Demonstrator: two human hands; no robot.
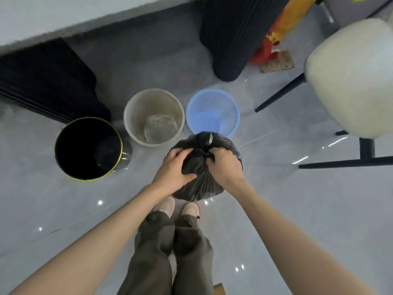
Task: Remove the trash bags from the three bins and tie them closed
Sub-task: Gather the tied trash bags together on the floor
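Fingers [180,151] of the left hand [173,169] curl round the black trash bag [196,188], just beyond the shoes [164,206]. The right hand [225,165] pinches its gathered neck. On the far floor [276,209] stand the black bin [74,145], grey bin [136,116] and blue bin [204,103].
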